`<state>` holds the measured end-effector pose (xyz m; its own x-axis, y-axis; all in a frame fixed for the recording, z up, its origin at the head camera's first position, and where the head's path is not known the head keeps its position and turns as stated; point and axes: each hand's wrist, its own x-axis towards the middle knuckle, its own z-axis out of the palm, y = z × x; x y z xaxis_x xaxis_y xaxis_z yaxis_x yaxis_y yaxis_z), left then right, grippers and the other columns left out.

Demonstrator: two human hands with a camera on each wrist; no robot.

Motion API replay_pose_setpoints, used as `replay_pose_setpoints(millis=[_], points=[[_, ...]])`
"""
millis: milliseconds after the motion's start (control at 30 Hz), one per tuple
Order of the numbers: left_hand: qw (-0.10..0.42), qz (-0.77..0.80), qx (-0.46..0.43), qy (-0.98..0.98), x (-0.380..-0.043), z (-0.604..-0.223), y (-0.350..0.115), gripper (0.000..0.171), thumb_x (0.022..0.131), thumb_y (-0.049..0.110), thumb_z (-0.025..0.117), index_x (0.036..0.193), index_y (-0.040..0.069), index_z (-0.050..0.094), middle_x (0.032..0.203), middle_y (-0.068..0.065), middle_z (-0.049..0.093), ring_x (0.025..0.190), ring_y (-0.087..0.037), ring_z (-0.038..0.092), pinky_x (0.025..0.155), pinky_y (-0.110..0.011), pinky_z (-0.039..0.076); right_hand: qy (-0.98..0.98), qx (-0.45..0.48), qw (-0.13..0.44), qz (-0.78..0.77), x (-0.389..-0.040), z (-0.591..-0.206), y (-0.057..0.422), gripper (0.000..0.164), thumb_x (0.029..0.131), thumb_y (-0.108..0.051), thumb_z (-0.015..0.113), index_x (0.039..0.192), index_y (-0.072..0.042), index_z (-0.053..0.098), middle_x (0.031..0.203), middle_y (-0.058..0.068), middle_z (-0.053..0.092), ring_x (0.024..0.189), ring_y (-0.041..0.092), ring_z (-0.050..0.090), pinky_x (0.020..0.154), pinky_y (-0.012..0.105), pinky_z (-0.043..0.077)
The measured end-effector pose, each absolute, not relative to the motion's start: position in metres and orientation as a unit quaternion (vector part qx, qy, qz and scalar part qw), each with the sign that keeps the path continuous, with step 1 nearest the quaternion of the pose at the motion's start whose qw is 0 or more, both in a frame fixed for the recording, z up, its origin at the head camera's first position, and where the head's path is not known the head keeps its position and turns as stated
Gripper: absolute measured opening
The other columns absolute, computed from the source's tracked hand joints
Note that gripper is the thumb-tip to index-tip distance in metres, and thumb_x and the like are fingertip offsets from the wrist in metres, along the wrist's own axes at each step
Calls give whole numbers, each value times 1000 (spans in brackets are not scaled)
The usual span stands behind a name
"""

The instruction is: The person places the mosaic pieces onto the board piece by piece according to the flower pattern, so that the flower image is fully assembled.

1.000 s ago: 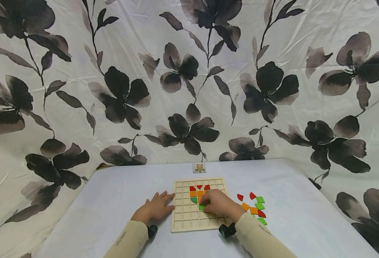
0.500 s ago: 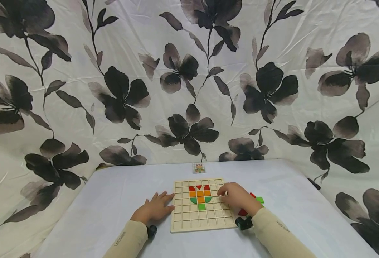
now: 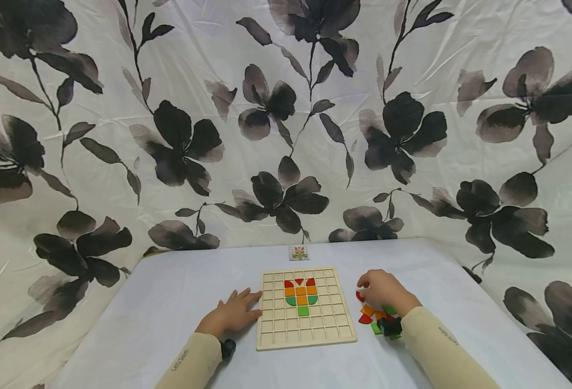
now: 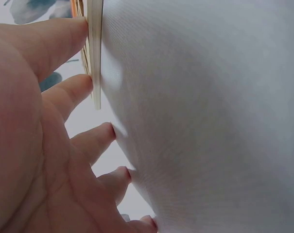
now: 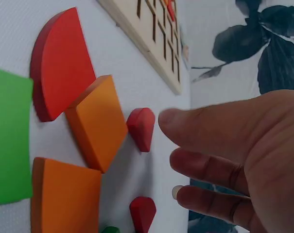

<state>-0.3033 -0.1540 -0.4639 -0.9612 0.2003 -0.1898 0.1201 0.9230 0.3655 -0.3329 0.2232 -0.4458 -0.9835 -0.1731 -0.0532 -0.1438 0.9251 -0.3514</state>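
A wooden grid board (image 3: pixel 276 332) lies on the white table, holding red, orange and green tiles (image 3: pixel 302 292) in a flower-like shape. At its left edge my left hand (image 3: pixel 229 316) rests with fingers spread; in the left wrist view, thumb and index finger touch the board's side (image 4: pixel 95 53). My right hand (image 3: pixel 387 290) hovers over loose tiles right of the board, fingers loosely bent. In the right wrist view nothing shows between its thumb (image 5: pixel 200 124) and fingers. Nearest the thumb is a red tile (image 5: pixel 142 128); an orange tile (image 5: pixel 99 124) lies beside it.
A small pattern card (image 3: pixel 298 252) lies behind the board. More loose tiles include a large red quarter-round (image 5: pixel 66 63), a green tile (image 5: pixel 8 138) and another orange tile (image 5: pixel 69 196). A floral cloth (image 3: pixel 286 135) hangs behind the table.
My right hand has left the board, where a green square and a right-hand green quarter-round now show, and has moved right over the loose tiles. My left hand stays put.
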Motion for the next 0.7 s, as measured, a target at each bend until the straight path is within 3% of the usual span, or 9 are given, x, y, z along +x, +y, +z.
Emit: replay_pose_setpoints(millis=[133, 300, 400, 500, 700], points=[[117, 176, 78, 974, -304, -467, -154, 59, 95, 43, 56, 147, 20, 42, 157, -16, 31, 145, -49, 17, 109, -75, 10, 982, -69, 49, -170, -334, -452, 224, 22, 85, -21, 71, 105, -11, 74, 98, 2, 68, 83, 17, 56, 86, 42, 53], [113, 182, 81, 973, -305, -468, -156, 58, 95, 44, 57, 146, 20, 44, 157, -16, 32, 145, -49, 18, 109, -76, 11, 981, -60, 58, -177, -334, -458, 221, 13, 85, -24, 72, 95, -15, 74, 94, 0, 66, 80, 18, 54, 81, 39, 53], [110, 178, 85, 974, -305, -469, -157, 58, 94, 45, 57, 146, 20, 44, 156, -16, 33, 144, -50, 19, 108, -76, 12, 978, -68, 53, -190, -334, -460, 219, 4, 85, -20, 72, 87, -18, 70, 86, -1, 63, 77, 18, 53, 75, 35, 52], [110, 175, 85, 975, -306, -470, -157, 59, 94, 46, 56, 146, 21, 44, 156, -16, 32, 144, -50, 19, 108, -76, 12, 974, -78, 44, -210, -335, -460, 218, 5, 84, -15, 71, 83, -17, 66, 80, -2, 60, 74, 17, 52, 69, 30, 48], [109, 175, 83, 975, -306, -469, -156, 59, 94, 45, 57, 146, 21, 44, 156, -16, 32, 144, -50, 19, 107, -77, 13, 960, -98, 33, -258, -336, -459, 214, 13, 89, -13, 66, 99, -17, 72, 79, -2, 60, 69, 16, 51, 62, 27, 44]])
